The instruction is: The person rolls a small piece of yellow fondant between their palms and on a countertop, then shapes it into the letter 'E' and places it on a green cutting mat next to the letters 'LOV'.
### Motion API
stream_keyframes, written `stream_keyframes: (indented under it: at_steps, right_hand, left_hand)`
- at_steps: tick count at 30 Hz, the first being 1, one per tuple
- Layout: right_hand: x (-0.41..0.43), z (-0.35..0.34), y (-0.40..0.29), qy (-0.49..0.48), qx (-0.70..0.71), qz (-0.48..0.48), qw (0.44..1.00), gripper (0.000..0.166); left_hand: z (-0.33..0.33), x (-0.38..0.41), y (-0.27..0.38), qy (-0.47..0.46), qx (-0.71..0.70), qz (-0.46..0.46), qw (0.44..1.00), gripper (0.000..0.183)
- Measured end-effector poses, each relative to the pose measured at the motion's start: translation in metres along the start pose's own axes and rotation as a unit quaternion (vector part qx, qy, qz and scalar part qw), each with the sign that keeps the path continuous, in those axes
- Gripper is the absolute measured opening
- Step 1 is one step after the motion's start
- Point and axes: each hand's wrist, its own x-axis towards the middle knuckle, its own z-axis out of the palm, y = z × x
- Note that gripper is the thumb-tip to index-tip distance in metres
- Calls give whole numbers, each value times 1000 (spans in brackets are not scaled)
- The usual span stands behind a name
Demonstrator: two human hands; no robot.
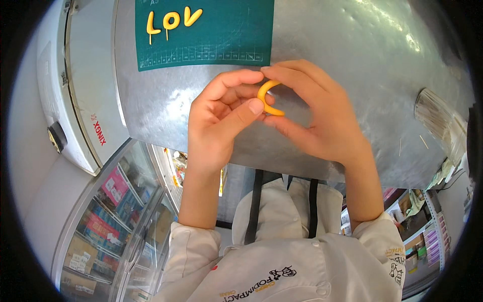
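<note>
A curved strip of yellow dough or fondant, bent into an open C, is held between my two hands above the metal table. My left hand pinches its curved side between thumb and fingers. The fingertips and thumb of my right hand are at the two ends of the strip, on its right side. Beyond my hands lies a green cutting mat. Yellow shaped letters L, O and V rest on it in a row; thin sticks poke out below the L and the O.
Two loose thin sticks lie on the metal table at the right, beside a clear bag or container of sticks. A white chest appliance borders the table's left side. A glass-doored cabinet with boxes stands at the lower left.
</note>
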Motion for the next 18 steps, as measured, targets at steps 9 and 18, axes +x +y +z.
stream_keyframes:
  at_steps: [9, 18]
  right_hand:
    - [-2, -3, 3, 46, 189, 4, 981, 33]
    - [-5, -2, -6, 90, 129, 9, 987, 22]
  left_hand:
    - [-2, -3, -4, 14, -7, 4, 1000, 26]
    - [19, -16, -5, 42, 82, 108, 990, 22]
